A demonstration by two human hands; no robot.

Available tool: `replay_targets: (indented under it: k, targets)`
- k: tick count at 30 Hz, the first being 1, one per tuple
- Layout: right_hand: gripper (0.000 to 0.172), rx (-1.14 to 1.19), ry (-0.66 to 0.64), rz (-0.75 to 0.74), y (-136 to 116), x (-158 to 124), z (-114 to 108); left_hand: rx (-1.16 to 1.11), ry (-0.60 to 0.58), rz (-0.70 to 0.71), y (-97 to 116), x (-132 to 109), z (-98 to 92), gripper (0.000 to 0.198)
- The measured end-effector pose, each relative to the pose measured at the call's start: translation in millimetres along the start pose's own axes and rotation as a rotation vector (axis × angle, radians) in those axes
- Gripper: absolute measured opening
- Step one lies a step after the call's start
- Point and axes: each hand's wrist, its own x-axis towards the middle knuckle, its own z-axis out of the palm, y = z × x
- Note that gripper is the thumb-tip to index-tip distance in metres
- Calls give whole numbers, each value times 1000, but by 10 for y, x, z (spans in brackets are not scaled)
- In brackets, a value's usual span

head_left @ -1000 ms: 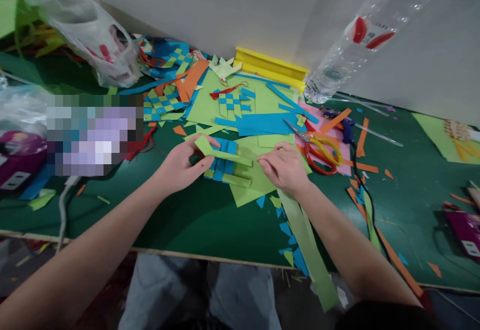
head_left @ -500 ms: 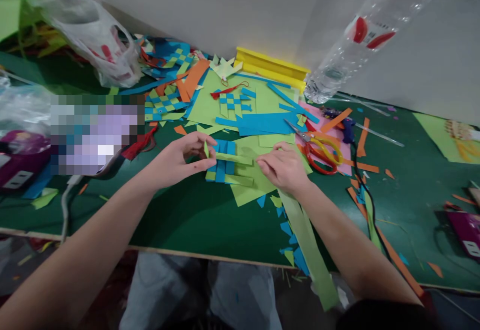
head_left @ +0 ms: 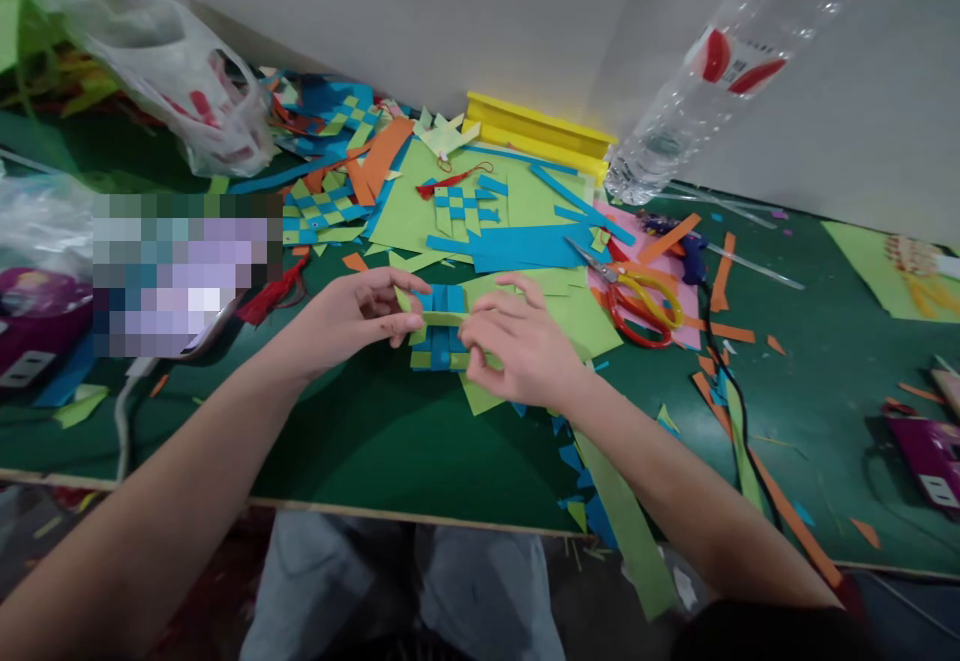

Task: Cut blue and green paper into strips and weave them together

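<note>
A woven piece of blue and green paper strips point(head_left: 448, 298) lies on the table between my hands. Across it runs a raised green paper strip point(head_left: 445, 319). My left hand point(head_left: 360, 313) pinches the left end of that strip between thumb and fingers, at the left edge of the weave. My right hand point(head_left: 517, 341) is over the right side of the weave, its bent fingers at the strip's right part. The right fingertips partly hide the strip ends there. Under the right hand is a light green paper sheet point(head_left: 592, 326).
Red-and-yellow scissors point(head_left: 637, 301) lie right of the hands, near a blue glue gun point(head_left: 691, 259). A clear plastic bottle point(head_left: 697, 91) leans at the back. Woven paper pieces point(head_left: 322, 206), a phone point(head_left: 195, 281) and a plastic bag point(head_left: 180, 81) are at left. Scraps lie near the front edge point(head_left: 330, 509).
My right hand has moved left, from beside the weave onto the green strip's right part. My left hand stays at the strip's left end. The view has shifted slightly.
</note>
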Motion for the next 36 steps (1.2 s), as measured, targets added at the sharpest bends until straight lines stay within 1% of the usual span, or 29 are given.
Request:
replay_targets:
  k: [2,6,8,10,12,17,20,23,26,30,32,33,36]
  targets:
    - [15,-23,-34,-36,-51,0,61,-14,-12,17,1,2,14,33]
    - [15,-25,-27,-54,-86,-60,161,-38,-45,68,26,-6,32,31]
    - [15,-4,-26,-55,-87,-87,187,-20,-68,63,46,-12,42,31]
    - [14,18,-20,-49,-85,-104,200,11,-81,28,62,-19,54,34]
    - [13,31,-18,-44,-81,-115,208,37,-64,4,66,-28,61,37]
    - [14,30,-70,-80,-68,-130,209,40,-19,-48,56,-39,40,31]
    - [17,32,-121,-104,-65,-133,212,33,-25,-41,54,-31,29,28]
    - [16,49,-146,-95,-60,-143,233,55,-29,-22,52,-22,28,28]
    - [14,71,-145,-83,-46,-157,260,145,5,-22,61,-26,8,26]
    - [13,93,-125,-76,-28,-160,268,234,105,-90,84,-76,-75,29]
    - [14,100,-107,-71,-26,-154,260,317,130,-79,77,-122,-119,29]
    - [14,104,-102,-68,-27,-151,256,382,165,-60,65,-148,-134,27]
    - [15,109,-110,-66,-31,-143,248,505,218,-23,-8,-220,-143,24]
